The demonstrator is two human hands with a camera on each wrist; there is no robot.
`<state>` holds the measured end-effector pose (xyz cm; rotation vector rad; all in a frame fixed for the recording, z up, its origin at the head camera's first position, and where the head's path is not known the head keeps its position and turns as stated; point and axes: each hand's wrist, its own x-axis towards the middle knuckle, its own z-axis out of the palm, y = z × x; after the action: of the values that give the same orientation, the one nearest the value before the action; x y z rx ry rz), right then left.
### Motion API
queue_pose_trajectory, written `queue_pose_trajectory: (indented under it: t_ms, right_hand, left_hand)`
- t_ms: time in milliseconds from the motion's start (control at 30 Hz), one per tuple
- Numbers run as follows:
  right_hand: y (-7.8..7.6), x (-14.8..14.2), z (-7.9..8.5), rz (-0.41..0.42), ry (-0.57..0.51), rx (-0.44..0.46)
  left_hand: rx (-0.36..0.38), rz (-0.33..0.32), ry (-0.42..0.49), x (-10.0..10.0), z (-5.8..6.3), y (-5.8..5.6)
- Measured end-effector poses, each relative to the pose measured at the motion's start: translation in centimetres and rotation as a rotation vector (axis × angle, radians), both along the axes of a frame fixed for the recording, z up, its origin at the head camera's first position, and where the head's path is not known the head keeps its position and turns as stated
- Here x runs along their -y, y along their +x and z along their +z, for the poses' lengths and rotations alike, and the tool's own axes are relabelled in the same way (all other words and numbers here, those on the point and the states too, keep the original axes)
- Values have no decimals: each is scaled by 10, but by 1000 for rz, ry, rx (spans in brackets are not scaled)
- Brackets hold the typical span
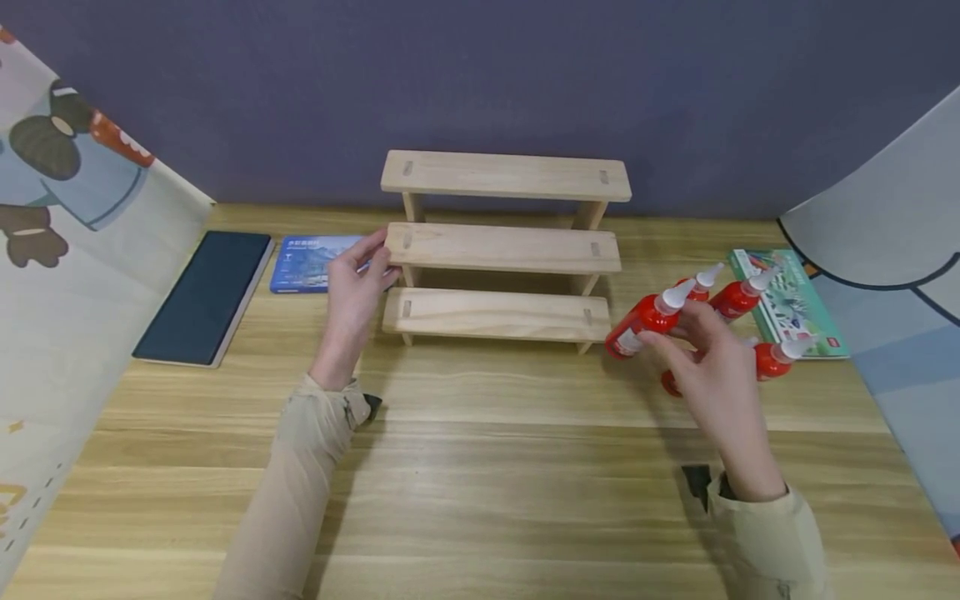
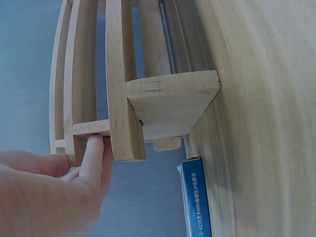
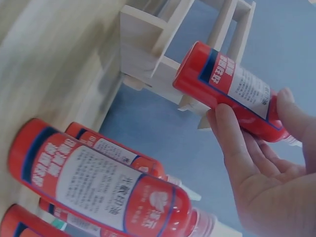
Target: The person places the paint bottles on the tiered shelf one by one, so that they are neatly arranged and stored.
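Observation:
My left hand point(image 1: 354, 287) pinches the left end of the middle board of a three-step wooden stand point(image 1: 498, 247). In the left wrist view, the thumb lies at that board's end and the fingers point(image 2: 94, 160) reach against the support below it. My right hand point(image 1: 712, 367) holds a red bottle point(image 3: 224, 86) with a white pointed nozzle, thumb on one side and fingers on the other. This bottle is lifted off the table, beside the right end of the lowest step. More red bottles point(image 3: 98, 177) stand close around the right hand, partly hidden by it in the head view.
A blue box point(image 1: 303, 265) lies left of the stand, partly behind the left hand. Further left is a dark flat tablet-like slab point(image 1: 202, 296). At the right lies a green box point(image 1: 795, 300). A dark blue panel point(image 1: 510, 83) rises behind the stand.

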<state>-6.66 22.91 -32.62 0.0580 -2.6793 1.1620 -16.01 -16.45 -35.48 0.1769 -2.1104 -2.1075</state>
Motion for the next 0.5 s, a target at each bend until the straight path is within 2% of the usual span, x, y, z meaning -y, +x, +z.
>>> queue_pose_trajectory:
  t_ms: [300, 500]
  right_hand:
    - [-7, 2, 11, -21, -26, 13]
    - [-9, 3, 15, -29, -24, -10]
  left_hand:
    - [-10, -1, -26, 0, -1, 1]
    - [-8, -4, -25, 0, -1, 0]
